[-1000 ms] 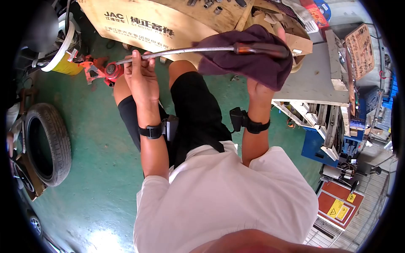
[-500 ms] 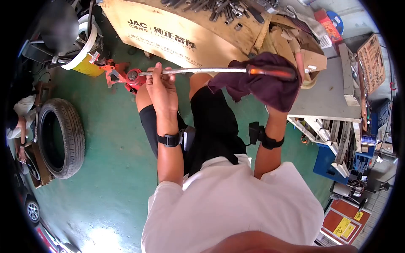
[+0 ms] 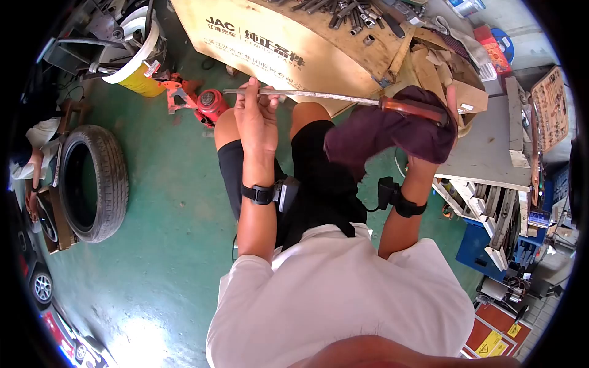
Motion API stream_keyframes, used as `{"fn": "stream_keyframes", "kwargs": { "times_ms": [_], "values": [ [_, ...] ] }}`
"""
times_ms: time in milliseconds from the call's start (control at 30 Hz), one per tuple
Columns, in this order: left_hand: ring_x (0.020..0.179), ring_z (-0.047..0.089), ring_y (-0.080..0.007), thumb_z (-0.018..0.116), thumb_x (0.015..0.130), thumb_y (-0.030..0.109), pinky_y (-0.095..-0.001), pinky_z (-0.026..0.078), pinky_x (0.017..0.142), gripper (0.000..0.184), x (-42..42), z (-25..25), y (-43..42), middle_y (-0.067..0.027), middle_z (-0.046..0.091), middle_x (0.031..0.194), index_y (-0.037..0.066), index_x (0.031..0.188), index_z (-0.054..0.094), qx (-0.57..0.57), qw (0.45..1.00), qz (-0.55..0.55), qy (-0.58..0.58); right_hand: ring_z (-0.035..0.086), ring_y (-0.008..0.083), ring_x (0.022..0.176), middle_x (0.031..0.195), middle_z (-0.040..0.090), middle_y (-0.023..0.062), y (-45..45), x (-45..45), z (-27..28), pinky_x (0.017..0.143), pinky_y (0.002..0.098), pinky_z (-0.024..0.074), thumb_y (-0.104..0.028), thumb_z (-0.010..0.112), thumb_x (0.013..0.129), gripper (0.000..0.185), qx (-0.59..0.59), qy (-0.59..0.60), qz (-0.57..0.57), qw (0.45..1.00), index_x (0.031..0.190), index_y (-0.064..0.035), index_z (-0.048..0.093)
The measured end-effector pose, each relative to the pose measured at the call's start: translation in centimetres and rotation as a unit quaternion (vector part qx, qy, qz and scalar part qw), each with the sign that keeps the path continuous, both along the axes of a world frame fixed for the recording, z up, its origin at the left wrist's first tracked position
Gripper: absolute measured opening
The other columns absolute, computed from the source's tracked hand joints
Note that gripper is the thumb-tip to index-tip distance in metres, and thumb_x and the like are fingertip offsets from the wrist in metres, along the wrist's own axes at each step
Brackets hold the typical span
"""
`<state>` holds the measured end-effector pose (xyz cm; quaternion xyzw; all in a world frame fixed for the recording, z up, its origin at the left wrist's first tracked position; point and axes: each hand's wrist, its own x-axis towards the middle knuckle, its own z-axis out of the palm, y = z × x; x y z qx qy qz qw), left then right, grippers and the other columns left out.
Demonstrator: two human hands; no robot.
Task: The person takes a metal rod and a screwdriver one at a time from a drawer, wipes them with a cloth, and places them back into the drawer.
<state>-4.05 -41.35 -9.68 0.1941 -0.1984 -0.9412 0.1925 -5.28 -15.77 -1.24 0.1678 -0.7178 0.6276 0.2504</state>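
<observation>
A long screwdriver [image 3: 325, 95] with a slim metal shaft and a reddish-brown handle [image 3: 414, 109] lies crosswise before me. My left hand [image 3: 256, 119] is closed on the shaft near its thin end, thumb and fingers pinching it. At the other end a dark maroon cloth [image 3: 380, 138] is bunched under and around the handle. My right hand [image 3: 453, 101] grips this cloth against the handle; most of its fingers are hidden by the fabric. A loose fold of cloth hangs to the left, above my lap.
A wooden JAC crate [image 3: 245, 49] stands ahead with several sockets and tools on top. A red bottle jack [image 3: 210, 107], a yellow-and-white bucket [image 3: 144, 83] and a tyre [image 3: 113, 184] are on the left. A grey bench [image 3: 491, 153] stands right. Another person's arm [image 3: 35, 165] shows far left.
The handle end has tilted lower relative to the shaft's thin end, and the cloth fold hangs differently. Both hands keep their holds. The whole view has shifted slightly.
</observation>
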Motion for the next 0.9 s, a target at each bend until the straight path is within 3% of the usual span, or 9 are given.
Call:
{"fn": "stream_keyframes", "kwargs": {
  "times_ms": [67,167,267,333,567,700,800,867,900],
  "values": [
    [0.064,0.059,-0.0095,0.062,0.090,0.017,-0.0177,0.049,0.053,0.010,0.0,-0.2,-0.3,-0.0038,0.061,0.076,0.009,0.087,0.055,0.001,1.000,0.002,-0.002,0.062,0.0226,0.100,0.116,0.061,0.0168,-0.2,-0.1,0.5,0.091,0.0329,0.0484,-0.010,0.067,0.082,0.060,0.024,0.024,-0.011,0.999,0.134,0.0050,0.042],
    [0.064,0.060,-0.0101,0.061,0.091,0.017,-0.0186,0.048,0.052,0.010,0.1,0.1,-0.4,-0.0035,0.061,0.076,0.010,0.090,0.054,0.001,1.000,0.008,-0.007,0.064,0.0235,0.094,0.111,0.062,0.0165,-0.6,0.0,1.4,0.088,0.0341,0.0504,-0.013,0.066,0.083,0.065,0.176,0.086,-0.025,0.980,0.138,0.0036,0.035],
    [0.060,0.058,-0.0090,0.062,0.090,0.018,-0.0182,0.046,0.050,0.011,0.4,-0.6,-0.8,-0.0026,0.060,0.073,0.010,0.089,0.054,-0.002,1.000,0.007,0.005,0.064,0.0189,0.090,0.107,0.064,0.0137,-0.3,0.7,1.8,0.085,0.0297,0.0498,-0.013,0.070,0.080,0.061,0.168,0.077,0.026,0.982,0.132,0.0040,0.044],
    [0.055,0.056,-0.0081,0.062,0.090,0.017,-0.0177,0.045,0.049,0.010,0.1,-0.7,-0.9,-0.0018,0.058,0.068,0.011,0.088,0.054,-0.003,1.000,0.005,0.021,0.062,0.0150,0.092,0.110,0.063,0.0134,1.0,1.1,1.7,0.084,0.0260,0.0473,-0.009,0.073,0.076,0.061,0.230,-0.025,0.018,0.973,0.129,0.0048,0.047],
    [0.054,0.056,-0.0098,0.060,0.090,0.014,-0.0179,0.045,0.047,0.008,0.1,-0.6,-0.5,-0.0066,0.061,0.070,0.008,0.091,0.055,-0.006,1.000,-0.008,-0.009,0.063,0.0130,0.089,0.096,0.067,0.0101,-1.1,1.9,2.0,0.079,0.0244,0.0489,-0.009,0.077,0.073,0.057,0.033,-0.046,0.068,0.996,0.122,0.0070,0.053],
    [0.054,0.056,-0.0099,0.061,0.090,0.016,-0.0181,0.045,0.047,0.010,-0.1,-1.1,-0.5,-0.0077,0.061,0.070,0.008,0.090,0.056,-0.011,1.000,-0.016,-0.014,0.064,0.0137,0.089,0.096,0.068,0.0091,0.1,1.4,2.1,0.078,0.0252,0.0494,-0.008,0.075,0.074,0.035,0.107,-0.007,0.053,0.993,0.104,0.0037,0.062],
    [0.057,0.057,-0.0114,0.059,0.091,0.021,-0.0210,0.047,0.050,0.015,0.2,-1.1,-0.5,-0.0070,0.060,0.070,0.007,0.095,0.056,-0.051,0.998,-0.024,-0.011,0.064,0.0145,0.087,0.093,0.068,0.0080,1.1,0.7,0.7,0.080,0.0265,0.0490,-0.009,0.073,0.074,0.032,0.167,0.033,0.026,0.985,0.102,0.0024,0.062],
    [0.063,0.059,-0.0144,0.054,0.094,0.032,-0.0251,0.049,0.054,0.030,0.4,-0.6,0.2,-0.0063,0.060,0.072,0.005,0.108,0.054,-0.141,0.989,-0.037,0.000,0.063,0.0165,0.092,0.097,0.066,0.0093,2.7,0.3,-1.3,0.083,0.0275,0.0480,-0.010,0.073,0.072,0.039,0.077,-0.045,0.007,0.996,0.107,0.0015,0.060],
    [0.073,0.062,-0.0189,0.047,0.096,0.041,-0.0293,0.051,0.061,0.047,0.7,-0.2,0.4,-0.0100,0.061,0.083,0.004,0.124,0.046,-0.217,0.973,-0.069,0.021,0.062,0.0169,0.095,0.101,0.065,0.0100,3.2,0.3,-2.3,0.085,0.0283,0.0474,-0.012,0.073,0.072,0.042,0.052,-0.054,0.005,0.997,0.109,0.0011,0.059]
  ]
}}
